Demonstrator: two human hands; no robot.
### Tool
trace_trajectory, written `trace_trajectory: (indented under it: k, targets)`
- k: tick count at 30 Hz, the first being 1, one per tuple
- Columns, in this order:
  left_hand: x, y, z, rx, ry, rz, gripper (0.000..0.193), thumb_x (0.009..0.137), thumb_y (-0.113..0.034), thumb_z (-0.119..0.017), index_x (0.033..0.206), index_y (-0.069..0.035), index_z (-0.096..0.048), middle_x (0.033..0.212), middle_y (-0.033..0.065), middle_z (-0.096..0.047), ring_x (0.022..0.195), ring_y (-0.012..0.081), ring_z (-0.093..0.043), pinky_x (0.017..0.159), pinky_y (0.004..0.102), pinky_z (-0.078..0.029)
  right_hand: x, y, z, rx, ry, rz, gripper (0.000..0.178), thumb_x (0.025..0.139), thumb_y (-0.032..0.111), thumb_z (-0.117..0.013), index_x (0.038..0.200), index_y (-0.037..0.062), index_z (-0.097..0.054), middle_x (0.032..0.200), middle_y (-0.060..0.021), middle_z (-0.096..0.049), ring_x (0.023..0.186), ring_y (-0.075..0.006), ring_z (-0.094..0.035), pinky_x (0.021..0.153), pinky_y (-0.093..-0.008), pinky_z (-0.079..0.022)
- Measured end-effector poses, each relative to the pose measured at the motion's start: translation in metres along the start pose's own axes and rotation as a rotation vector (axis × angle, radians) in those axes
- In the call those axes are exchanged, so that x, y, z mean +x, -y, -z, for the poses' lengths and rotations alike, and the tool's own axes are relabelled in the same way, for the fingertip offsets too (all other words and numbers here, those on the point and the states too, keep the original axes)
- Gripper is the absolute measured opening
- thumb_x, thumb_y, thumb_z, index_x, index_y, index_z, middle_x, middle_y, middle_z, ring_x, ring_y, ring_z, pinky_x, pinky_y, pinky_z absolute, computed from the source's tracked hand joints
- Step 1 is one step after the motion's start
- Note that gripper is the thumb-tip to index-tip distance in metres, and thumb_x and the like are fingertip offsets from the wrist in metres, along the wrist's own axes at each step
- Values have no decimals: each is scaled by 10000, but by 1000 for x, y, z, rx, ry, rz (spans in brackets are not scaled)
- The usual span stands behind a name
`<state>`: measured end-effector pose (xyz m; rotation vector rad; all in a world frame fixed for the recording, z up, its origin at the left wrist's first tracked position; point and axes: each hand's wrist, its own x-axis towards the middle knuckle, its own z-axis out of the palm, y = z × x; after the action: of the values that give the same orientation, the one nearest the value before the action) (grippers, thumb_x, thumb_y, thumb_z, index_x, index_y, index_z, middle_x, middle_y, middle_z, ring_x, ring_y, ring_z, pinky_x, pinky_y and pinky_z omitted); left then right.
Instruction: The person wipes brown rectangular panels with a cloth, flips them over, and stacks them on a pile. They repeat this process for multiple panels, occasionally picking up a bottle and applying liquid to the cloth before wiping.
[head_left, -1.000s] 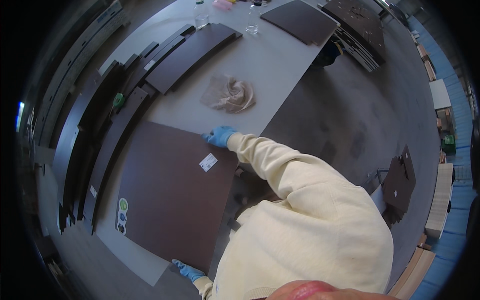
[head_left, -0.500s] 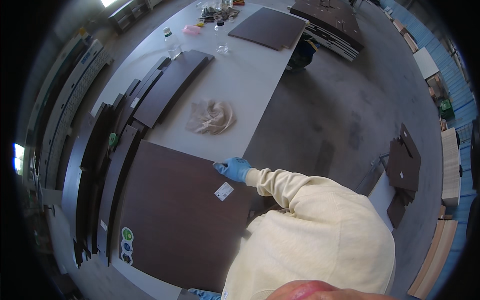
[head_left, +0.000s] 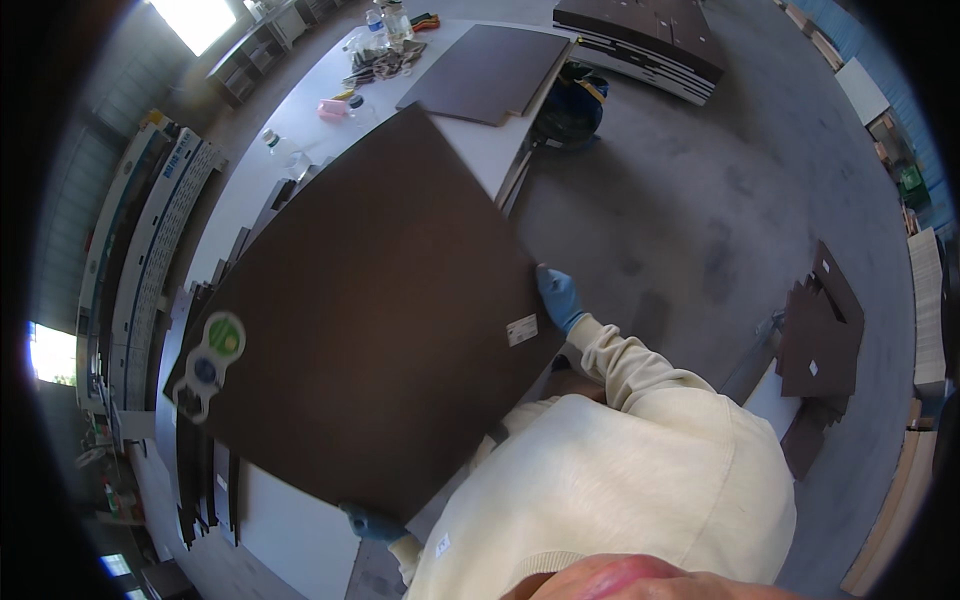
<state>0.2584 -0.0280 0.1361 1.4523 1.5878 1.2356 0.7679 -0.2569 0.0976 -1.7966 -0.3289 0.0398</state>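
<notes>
A large dark brown panel [head_left: 370, 320] is lifted off the table and tilted, with both my blue-gloved hands on its edges. My right hand [head_left: 560, 297] is closed round the panel's right edge, next to a small white label [head_left: 521, 330]. Down at the bottom edge, my left hand [head_left: 374, 523] grips the same board, its fingers partly hidden. A strip of round stickers [head_left: 209, 366] in green and blue sits at the panel's left corner. Part of the white worktable [head_left: 295, 515] shows beneath the board.
Dark narrow boards [head_left: 222, 480] lie along the table's left side, mostly covered. Farther up stand clear bottles [head_left: 287, 153], a pink item [head_left: 332, 110] and another brown panel [head_left: 487, 72]. A panel stack [head_left: 645, 45] is beyond; brown offcuts [head_left: 822, 325] lean at right.
The panel has risen from the table and turned, now hiding the cloth and most of the narrow boards. Both hands moved with it, the right one to the right and upward.
</notes>
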Motion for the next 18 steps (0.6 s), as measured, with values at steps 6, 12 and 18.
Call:
trace_trajectory:
  k: [6, 12, 18]
  targets:
    - [-67, -98, -159, -166, 395, -35, 455, 1056, -295, -608, 1225, 121, -687, 1133, 142, -740, 989, 191, -638, 891, 349, -535, 65, -78, 171, -172, -176, -258, 657, 1059, 538, -522, 659, 19, -559, 602, -42, -395, 667, -98, -354, 582, -384, -387]
    - [-112, -182, -312, -68, 583, 5, 488, 1053, -405, -622, 896, 43, -738, 766, -18, -625, 715, 87, -476, 643, 282, -433, 108, -120, 272, -186, -342, -422, 725, 1032, 613, -503, 668, -5, -616, 566, -134, -483, 613, -145, -390, 598, -414, -417]
    - [-147, -230, -496, -104, 772, -94, 526, 1049, -399, -633, 668, -38, -598, 638, -75, -468, 626, 70, -358, 550, 303, -295, 189, -141, 354, -246, -583, -534, 687, 1032, 582, -538, 684, -1, -640, 615, -64, -564, 629, -159, -502, 634, -415, -444]
